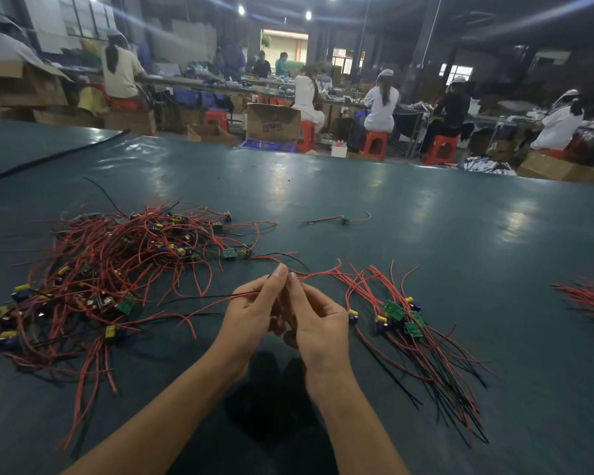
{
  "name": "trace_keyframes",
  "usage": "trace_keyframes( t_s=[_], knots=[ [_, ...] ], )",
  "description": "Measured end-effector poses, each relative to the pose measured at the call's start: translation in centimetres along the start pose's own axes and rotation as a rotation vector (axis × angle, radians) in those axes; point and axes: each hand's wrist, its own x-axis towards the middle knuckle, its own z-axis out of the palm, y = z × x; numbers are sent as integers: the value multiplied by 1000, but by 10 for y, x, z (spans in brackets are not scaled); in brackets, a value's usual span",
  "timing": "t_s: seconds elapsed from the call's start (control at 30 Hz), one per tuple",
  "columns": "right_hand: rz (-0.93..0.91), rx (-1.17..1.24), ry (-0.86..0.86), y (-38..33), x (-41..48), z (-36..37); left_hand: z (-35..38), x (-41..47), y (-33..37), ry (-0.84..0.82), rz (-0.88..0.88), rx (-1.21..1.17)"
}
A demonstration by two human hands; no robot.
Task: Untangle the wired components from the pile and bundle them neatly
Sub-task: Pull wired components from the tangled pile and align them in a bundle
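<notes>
While the dark green table fills most of my view, the tangled pile of red-wired components sprawls across its left part. Smaller sorted group lies at right, green boards close together, red and black leads fanned toward me. Left hand and right hand are raised close together between the two, fingertips pinching thin wires; a red strand runs from them to the right group. Red wire ends at far right edge. Lone component farther back, apart.
</notes>
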Motion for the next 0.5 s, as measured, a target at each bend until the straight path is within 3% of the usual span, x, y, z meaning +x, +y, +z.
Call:
trace_keyframes(
  t_s=[0.5],
  knots=[
    [107,202,127,6,5,4,3,3,-3,89,-87,-9]
  ],
)
